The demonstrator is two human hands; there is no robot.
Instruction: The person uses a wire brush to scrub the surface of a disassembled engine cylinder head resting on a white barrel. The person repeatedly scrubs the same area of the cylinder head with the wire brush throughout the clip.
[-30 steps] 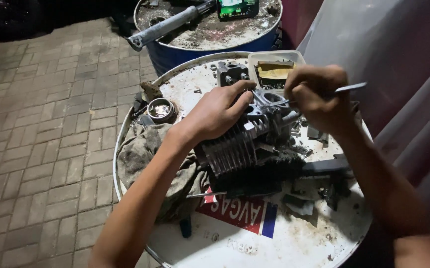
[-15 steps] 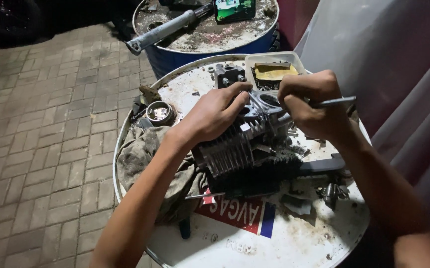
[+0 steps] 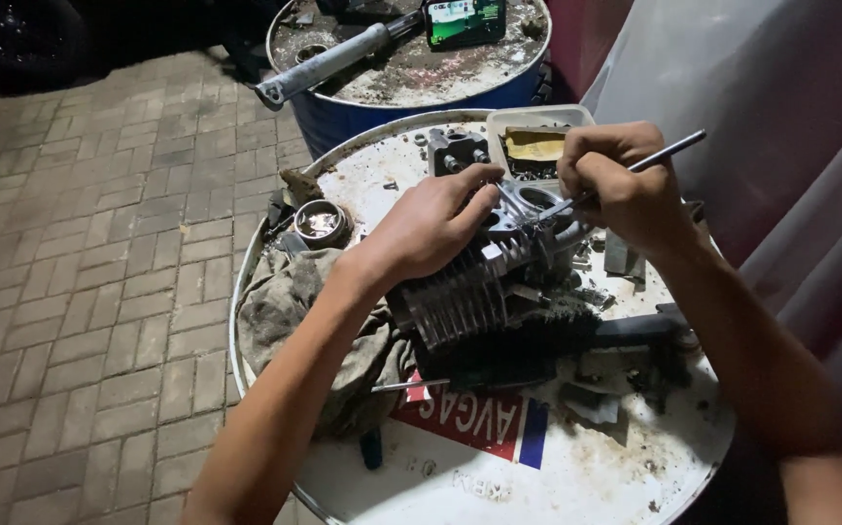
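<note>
- The finned engine cylinder (image 3: 469, 301) lies at the centre of the white drum top (image 3: 576, 476).
- The left hand (image 3: 430, 228) presses on its upper end, fingers spread, not clenched.
- At 2 o'clock, the right hand (image 3: 620, 190) is clenched around a thin metal rod (image 3: 669, 154).
- At 12 o'clock stands a blue drum (image 3: 411, 92).

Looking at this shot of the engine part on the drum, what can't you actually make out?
Head view only:
- Tip of the thin metal tool: hidden behind the right hand, so its contact with the finned engine cylinder is unclear.
- Cylinder top: covered by the left hand.
- Contents of the white tray: too small and dark.
- Right elbow: cut off by the frame edge.
- Small parts on the white drum lid: blurred grime.
</note>
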